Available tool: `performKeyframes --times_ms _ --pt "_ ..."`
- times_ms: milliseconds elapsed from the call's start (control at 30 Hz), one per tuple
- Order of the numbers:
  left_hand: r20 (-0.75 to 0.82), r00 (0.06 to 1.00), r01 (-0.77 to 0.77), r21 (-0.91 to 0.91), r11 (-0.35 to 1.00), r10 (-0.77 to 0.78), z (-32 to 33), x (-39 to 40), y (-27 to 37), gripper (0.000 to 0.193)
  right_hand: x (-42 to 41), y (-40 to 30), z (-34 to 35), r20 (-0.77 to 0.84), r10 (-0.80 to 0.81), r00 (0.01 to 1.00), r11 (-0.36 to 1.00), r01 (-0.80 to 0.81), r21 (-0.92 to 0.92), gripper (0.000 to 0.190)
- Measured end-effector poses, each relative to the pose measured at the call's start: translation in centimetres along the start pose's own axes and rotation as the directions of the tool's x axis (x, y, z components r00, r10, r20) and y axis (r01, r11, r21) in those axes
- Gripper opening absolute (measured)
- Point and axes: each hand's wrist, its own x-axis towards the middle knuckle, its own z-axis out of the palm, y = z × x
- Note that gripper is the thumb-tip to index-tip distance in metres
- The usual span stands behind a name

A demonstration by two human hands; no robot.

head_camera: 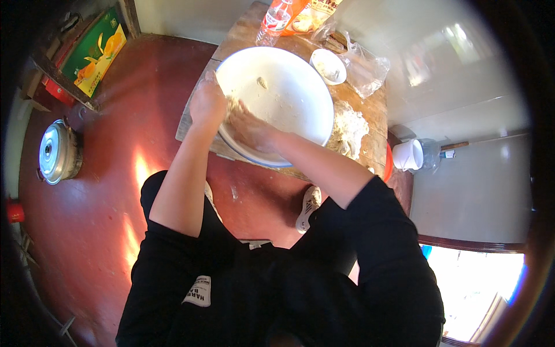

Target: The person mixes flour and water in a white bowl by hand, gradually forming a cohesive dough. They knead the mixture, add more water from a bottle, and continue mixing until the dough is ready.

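A wide white enamel basin with a blue rim (299, 93) rests on a wooden table. My left hand (209, 102) is bent over the basin's left rim, its fingers largely hidden. Inside the basin my right hand (251, 128) lies against the near left wall, palm towards it. Pale crumbly dough (233, 106) shows between the two hands. One small lump of dough (262, 82) sits alone on the basin's floor, among scattered crumbs. Right of the basin, a rough mass of shaggy dough (349, 130) lies directly on the table.
On the wooden table (377, 104) stand a plastic bottle (274, 21), an orange printed bag (308, 17), a small white bowl (328, 67) and a clear plastic bag (368, 73). A white bucket (407, 155) is at the right; a lidded metal pot (56, 152) stands on the floor at left.
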Motion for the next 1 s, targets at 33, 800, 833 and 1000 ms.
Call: performKeyframes --times_ms 33,800,833,1000 --pt "-0.03 0.999 -0.021 -0.005 1.0 0.021 0.3 0.2 -0.6 0.048 -1.5 -0.4 -0.5 0.052 -0.031 0.998 0.993 0.025 0.116 0.055" --pt "-0.086 0.988 -0.127 0.025 0.992 0.129 1.3 0.6 -1.8 0.031 -5.4 4.9 -4.2 0.115 0.419 0.9 0.882 -0.374 -0.287 0.06" --pt "-0.087 0.987 -0.131 0.017 0.991 0.132 1.0 0.3 -1.3 0.03 -6.2 4.1 -5.0 0.207 0.402 0.892 0.882 -0.316 -0.349 0.062" --pt "0.074 0.997 0.032 -0.012 0.999 -0.031 -2.0 -0.5 1.8 0.05 -8.0 3.0 -7.6 0.047 0.451 0.891 0.874 -0.452 0.177 0.048"
